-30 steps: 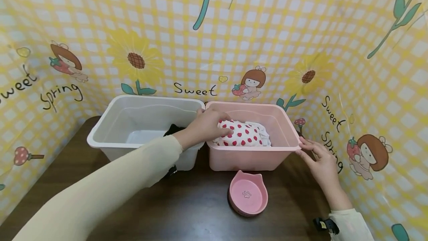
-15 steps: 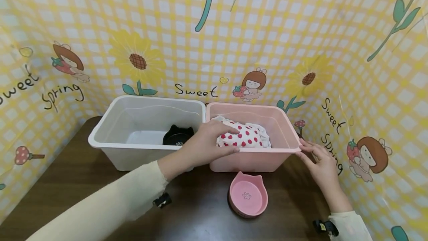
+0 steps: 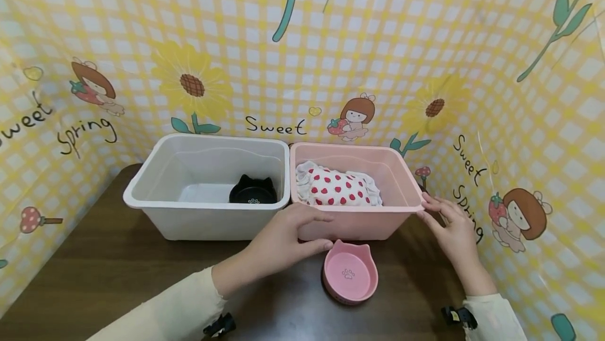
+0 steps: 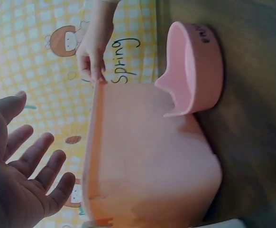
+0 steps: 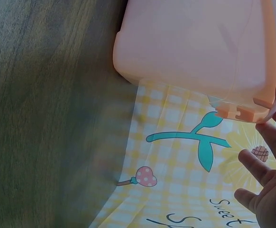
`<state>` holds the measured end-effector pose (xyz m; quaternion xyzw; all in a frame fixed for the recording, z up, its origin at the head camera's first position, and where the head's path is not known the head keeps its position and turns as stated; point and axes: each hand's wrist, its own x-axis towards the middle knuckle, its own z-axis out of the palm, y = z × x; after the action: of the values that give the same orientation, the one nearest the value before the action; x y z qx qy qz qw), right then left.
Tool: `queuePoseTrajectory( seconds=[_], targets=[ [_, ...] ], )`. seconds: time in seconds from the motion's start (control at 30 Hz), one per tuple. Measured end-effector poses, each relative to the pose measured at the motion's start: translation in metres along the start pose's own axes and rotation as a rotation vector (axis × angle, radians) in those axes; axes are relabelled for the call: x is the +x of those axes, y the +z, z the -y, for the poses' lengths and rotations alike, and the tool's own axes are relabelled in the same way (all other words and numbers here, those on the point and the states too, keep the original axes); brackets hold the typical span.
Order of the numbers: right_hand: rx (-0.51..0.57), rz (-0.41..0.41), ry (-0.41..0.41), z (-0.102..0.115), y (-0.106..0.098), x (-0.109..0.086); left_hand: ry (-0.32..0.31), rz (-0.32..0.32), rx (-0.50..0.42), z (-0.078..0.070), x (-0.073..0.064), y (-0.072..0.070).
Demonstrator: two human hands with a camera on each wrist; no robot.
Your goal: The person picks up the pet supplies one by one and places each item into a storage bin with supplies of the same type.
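My left hand (image 3: 279, 238) is in front of the pink bin (image 3: 352, 225), its fingers spread and holding nothing. In the left wrist view the same hand (image 4: 22, 171) shows an open palm beside the bin's wall. Its thumb, seen from the head, appears close to the ear of the pink cat-eared bowl (image 3: 351, 275). My right hand (image 3: 451, 228) pinches the front right corner of the pink bin's rim between thumb and fingers. Inside that bin lies a white cloth piece with red strawberry-like dots and ruffled ends (image 3: 337, 186).
A white bin (image 3: 208, 220) stands against the pink one's left side, with a black cat-eared bowl (image 3: 252, 189) inside. Both bins rest on a dark wooden table (image 3: 118, 278). Yellow checked cloth (image 3: 264, 68) hangs behind and at both sides.
My left hand has let go of the dotted cloth piece and come out of the pink bin toward me, down in front of it. My right hand has stayed at the rim.
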<state>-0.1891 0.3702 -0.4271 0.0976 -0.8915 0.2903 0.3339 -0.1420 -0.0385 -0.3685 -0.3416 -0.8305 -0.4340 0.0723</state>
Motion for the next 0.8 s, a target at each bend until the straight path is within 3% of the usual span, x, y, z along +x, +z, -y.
queuePoseTrajectory(
  seconds=[0.3,0.57,0.8],
  targets=[
    [0.026,-0.009,-0.043,0.0,0.0,0.001,-0.137,0.017,-0.026,0.015,-0.012,0.021],
    [0.05,-0.015,-0.059,0.0,0.001,0.002,-0.243,0.049,-0.041,0.039,-0.011,0.044],
    [0.045,-0.005,-0.06,0.002,0.0,0.002,-0.312,0.194,-0.103,0.065,-0.006,0.064]
  ],
)
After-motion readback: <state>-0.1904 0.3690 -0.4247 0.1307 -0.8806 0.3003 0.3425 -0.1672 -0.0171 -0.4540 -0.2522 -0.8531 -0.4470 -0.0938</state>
